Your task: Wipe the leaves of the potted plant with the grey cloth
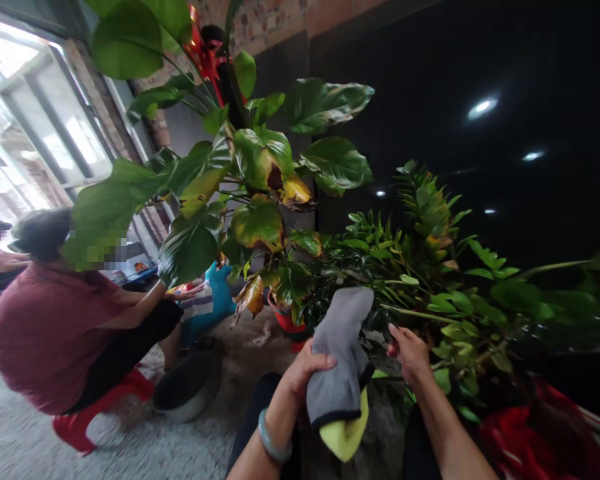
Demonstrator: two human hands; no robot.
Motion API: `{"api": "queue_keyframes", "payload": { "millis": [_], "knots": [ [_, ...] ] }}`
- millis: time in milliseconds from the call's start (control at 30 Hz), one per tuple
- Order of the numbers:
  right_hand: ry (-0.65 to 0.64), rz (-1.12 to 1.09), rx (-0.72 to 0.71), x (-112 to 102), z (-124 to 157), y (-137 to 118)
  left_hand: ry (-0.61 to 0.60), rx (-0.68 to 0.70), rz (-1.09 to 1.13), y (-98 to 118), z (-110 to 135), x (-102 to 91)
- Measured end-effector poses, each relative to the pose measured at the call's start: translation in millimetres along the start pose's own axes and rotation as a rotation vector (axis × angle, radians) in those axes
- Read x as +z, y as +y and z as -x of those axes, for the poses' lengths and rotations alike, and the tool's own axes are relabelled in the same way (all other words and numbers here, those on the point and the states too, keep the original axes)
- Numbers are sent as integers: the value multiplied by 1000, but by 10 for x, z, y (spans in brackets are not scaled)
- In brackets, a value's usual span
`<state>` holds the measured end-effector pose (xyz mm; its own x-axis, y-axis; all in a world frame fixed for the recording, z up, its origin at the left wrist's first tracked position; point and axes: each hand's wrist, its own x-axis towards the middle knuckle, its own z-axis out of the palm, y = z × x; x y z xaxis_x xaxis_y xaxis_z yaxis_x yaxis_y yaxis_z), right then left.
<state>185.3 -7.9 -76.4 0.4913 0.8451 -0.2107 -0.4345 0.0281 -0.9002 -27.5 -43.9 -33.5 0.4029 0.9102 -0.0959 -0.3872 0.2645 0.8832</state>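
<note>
My left hand [304, 370] is closed round a grey cloth [341, 353] with a yellow underside, held up in front of me. A green bangle sits on that wrist. My right hand [409, 350] reaches into a low leafy plant [415, 267], fingers pinched round a thin stem or leaf; I cannot tell which. The cloth hangs between the two hands, just before the plant.
A tall plant with big green and yellowed leaves [250, 193] stands in a red pot [286, 321]. A person in a maroon top [50, 333] crouches on a red stool at left beside a metal basin [187, 387]. A dark glossy wall [505, 120] rises behind.
</note>
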Motion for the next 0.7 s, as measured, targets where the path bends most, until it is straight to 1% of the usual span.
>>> {"api": "queue_keyframes", "payload": {
  "millis": [67,133,200,233,300,367,433,467,500,567,633,700],
  "knots": [
    [-15,5,-11,-23,49,-8,38,94,-9,231,-170,213],
    [-27,11,-1,-52,96,-31,60,181,6,406,-356,392],
    [-35,16,24,-88,128,-66,58,201,-11,448,-518,488],
    [-40,19,33,-108,135,-82,60,176,-36,407,-574,497],
    [-46,23,35,-148,126,-102,83,66,-102,227,-613,442],
    [-43,28,34,-181,96,-95,103,-66,-148,9,-547,336],
    [-46,18,24,-200,60,-60,24,-145,-155,-113,-416,256],
    [-52,2,11,-201,45,-38,-35,-158,-158,-110,-352,246],
    [-61,-17,-6,-198,35,-16,-92,-148,-161,-61,-303,261],
    [-72,-53,-29,-181,29,20,-158,-72,-164,140,-279,348],
    [-74,-69,-28,-162,35,35,-150,43,-135,375,-360,460],
    [-80,-80,-20,-150,40,34,-100,127,-90,512,-505,529]
  ]
}}
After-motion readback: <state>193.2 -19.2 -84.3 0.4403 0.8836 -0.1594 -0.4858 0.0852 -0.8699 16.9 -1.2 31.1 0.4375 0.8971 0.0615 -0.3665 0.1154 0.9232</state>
